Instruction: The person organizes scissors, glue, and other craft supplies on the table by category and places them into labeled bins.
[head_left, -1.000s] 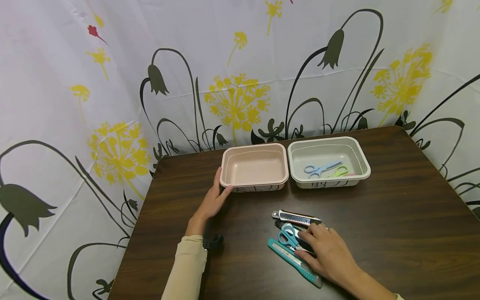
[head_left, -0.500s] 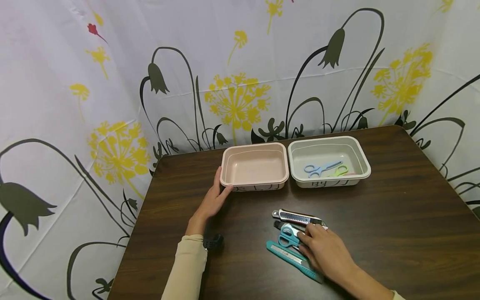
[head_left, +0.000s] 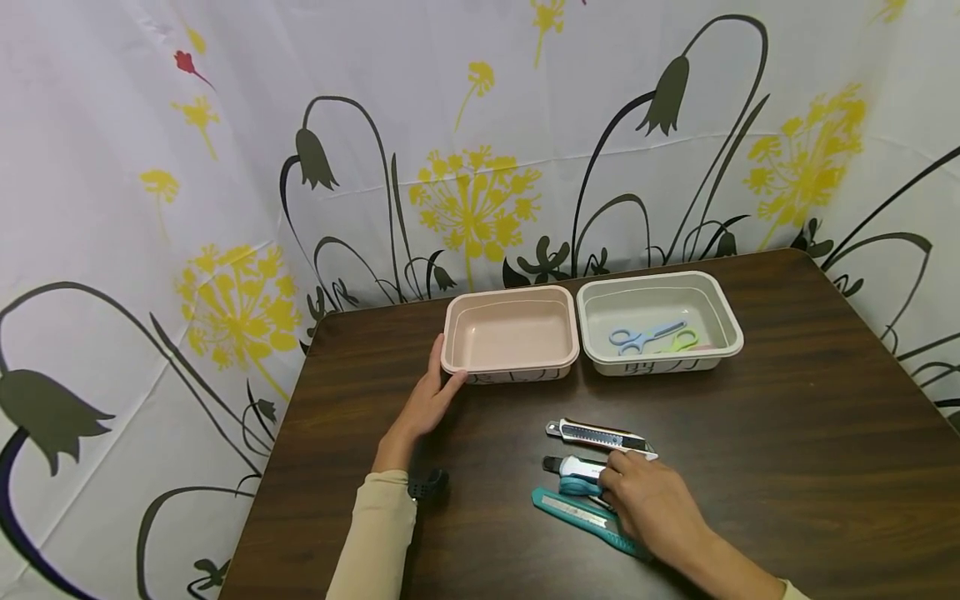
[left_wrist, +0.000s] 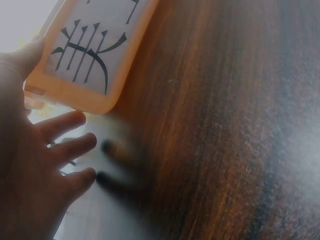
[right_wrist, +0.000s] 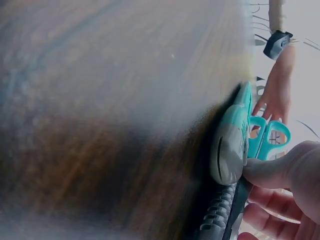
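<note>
My left hand (head_left: pixel 422 407) rests at the left front corner of a pink plastic bin (head_left: pixel 512 329), thumb on the front rim and other fingers fairly straight along its side. My right hand (head_left: pixel 654 504) pinches teal-handled scissors (head_left: pixel 580 485) between thumb and fingers. Their finger loops (right_wrist: pixel 270 136) point away from the palm in the right wrist view, while the hand hides most of the blades. Around them lie a white-and-black utility knife (head_left: pixel 600 437), another white one with a black end (head_left: pixel 583 468), partly covered, and a teal utility knife (head_left: pixel 577 511) under the hand's near side.
A pale grey bin (head_left: pixel 637 302) stands to the right of the pink one, holding blue scissors (head_left: pixel 641 337) and a green-handled pair (head_left: pixel 682 339). Dark characters mark both bin fronts. The brown wooden table (head_left: pixel 810 433) ends at a flower-print curtain (head_left: pixel 465 100).
My right hand has closed on the teal scissors and tilted them, so their loops now show nearly edge-on. More of the white knife behind shows. The left hand has stayed put.
</note>
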